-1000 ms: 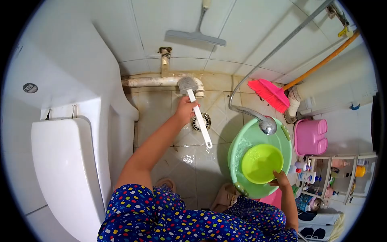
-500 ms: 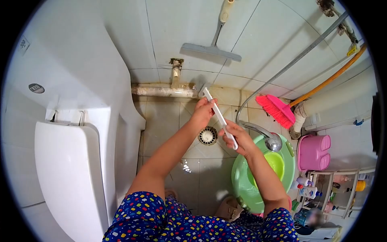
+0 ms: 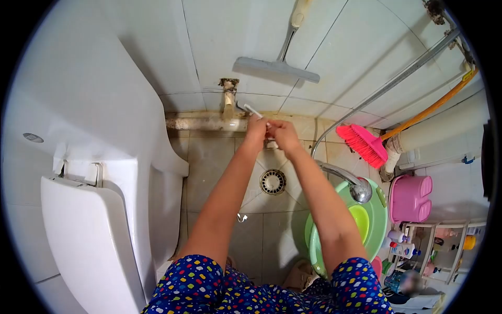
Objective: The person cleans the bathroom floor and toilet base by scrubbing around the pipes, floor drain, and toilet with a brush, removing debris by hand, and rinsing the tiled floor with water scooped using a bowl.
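A slim white plastic bar (image 3: 253, 110) is between my two hands, its far end pointing at the wall beside the old pipe stub. My left hand (image 3: 255, 132) is closed around it. Close beside it, my right hand (image 3: 284, 136) is also closed on the bar, fingers bent toward the left. Part of the bar is hidden by my fingers. Below my hands lies a round floor drain (image 3: 273, 181). A dirty horizontal pipe (image 3: 204, 123) runs along the wall base to the left of my hands.
At left stands a white toilet (image 3: 83, 220). A grey squeegee (image 3: 277, 68) hangs on the tiled wall. To the right are a shower hose with its shower head (image 3: 361, 191), a green basin (image 3: 316, 251), a pink broom (image 3: 366, 144), a pink stool (image 3: 410, 199) and a bottle shelf (image 3: 431, 240).
Both hands have moved forward toward the wall and closer together, taking the white bar along. My right hand has shifted from the bar's near end up beside my left hand.
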Demonstrator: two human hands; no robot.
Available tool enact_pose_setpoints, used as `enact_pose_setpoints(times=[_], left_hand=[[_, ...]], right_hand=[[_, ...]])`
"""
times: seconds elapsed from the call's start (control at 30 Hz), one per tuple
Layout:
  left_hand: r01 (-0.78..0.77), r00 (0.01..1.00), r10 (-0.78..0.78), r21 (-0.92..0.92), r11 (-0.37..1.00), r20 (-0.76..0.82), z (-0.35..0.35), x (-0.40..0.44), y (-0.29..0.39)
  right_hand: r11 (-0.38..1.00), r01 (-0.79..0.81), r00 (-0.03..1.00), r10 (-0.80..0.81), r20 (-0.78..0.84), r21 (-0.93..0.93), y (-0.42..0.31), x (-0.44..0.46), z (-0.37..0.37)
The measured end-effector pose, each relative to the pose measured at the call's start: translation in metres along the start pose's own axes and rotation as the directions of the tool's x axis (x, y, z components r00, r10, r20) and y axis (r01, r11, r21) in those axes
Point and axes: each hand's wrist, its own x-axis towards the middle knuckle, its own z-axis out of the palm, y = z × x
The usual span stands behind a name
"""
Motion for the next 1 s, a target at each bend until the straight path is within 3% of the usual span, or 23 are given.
enact_pose_setpoints(times=[0.03, 0.1, 0.13, 0.23, 0.27, 0.3, 0.37, 0.47, 0.5, 0.6, 0.7, 0.77, 0.83, 0.9, 0.97, 1.0], left_hand=[[-0.002, 1.000, 0.002, -0.002, 1.000, 0.003, 0.002, -0.003, -0.002], [-0.140, 0.990, 0.140, 0.084, 0.987, 0.007, 0.006, -0.014, -0.008], [-0.270, 0.957, 0.261, 0.065, 0.961, 0.125, 0.010, -0.014, -0.021], [-0.371, 0.926, 0.355, 0.132, 0.919, 0.132, 0.034, -0.027, -0.023], [-0.400, 0.917, 0.392, 0.172, 0.900, 0.077, 0.034, -0.022, -0.026], [-0.397, 0.918, 0.388, 0.172, 0.902, 0.084, 0.026, -0.009, -0.033], [-0.135, 0.990, 0.135, 0.011, 0.991, -0.031, -0.002, 0.013, -0.036], [-0.019, 1.000, 0.021, -0.089, 0.996, 0.019, -0.033, 0.015, -0.024], [-0.007, 1.000, 0.009, -0.088, 0.996, 0.019, -0.026, 0.005, -0.023], [-0.200, 0.978, 0.201, -0.026, 0.979, 0.047, 0.005, -0.020, -0.020], [-0.298, 0.954, 0.297, 0.034, 0.954, 0.027, 0.010, -0.016, -0.019], [-0.294, 0.955, 0.294, -0.007, 0.956, -0.036, -0.009, 0.002, -0.025], [-0.090, 0.990, 0.075, -0.122, 0.988, -0.120, -0.036, 0.011, -0.022], [-0.102, 0.988, 0.085, -0.133, 0.986, -0.133, -0.035, 0.006, -0.010], [-0.350, 0.934, 0.349, -0.003, 0.937, -0.081, -0.021, -0.007, -0.008], [-0.404, 0.910, 0.406, 0.041, 0.914, -0.088, -0.006, -0.015, -0.008]], right_hand=[[1.000, 0.002, 1.000, -0.002, -0.002, -0.003, 0.010, 0.004, 0.000], [0.944, 0.330, 0.936, -0.330, -0.122, -0.025, 0.035, -0.010, 0.004], [0.970, 0.242, 0.958, -0.234, -0.168, 0.030, 0.015, -0.041, -0.004], [0.946, 0.252, 0.942, -0.193, -0.274, 0.202, 0.015, -0.059, -0.010], [0.976, 0.170, 0.966, -0.137, -0.219, 0.139, 0.015, -0.054, -0.012], [0.976, 0.168, 0.965, -0.134, -0.226, 0.140, 0.018, -0.043, -0.009], [0.986, 0.160, 0.979, -0.153, -0.133, 0.041, 0.032, -0.010, 0.010], [0.977, 0.207, 0.966, -0.212, -0.146, -0.054, 0.061, 0.021, 0.043], [0.979, 0.196, 0.968, -0.202, -0.149, -0.053, 0.051, 0.006, 0.038], [0.982, 0.187, 0.972, -0.186, -0.143, -0.007, 0.023, -0.032, 0.015], [0.938, 0.312, 0.934, -0.272, -0.233, 0.154, 0.023, -0.035, 0.012], [0.979, 0.200, 0.973, -0.203, -0.113, -0.035, 0.024, -0.013, 0.021], [0.981, 0.190, 0.977, -0.193, -0.089, -0.046, 0.024, -0.004, 0.041], [0.973, 0.220, 0.965, -0.228, -0.126, -0.072, 0.020, 0.003, 0.054], [0.971, 0.234, 0.969, -0.237, -0.075, -0.042, 0.015, -0.015, 0.031], [0.988, 0.150, 0.987, -0.147, -0.063, 0.045, 0.004, -0.033, 0.018]])
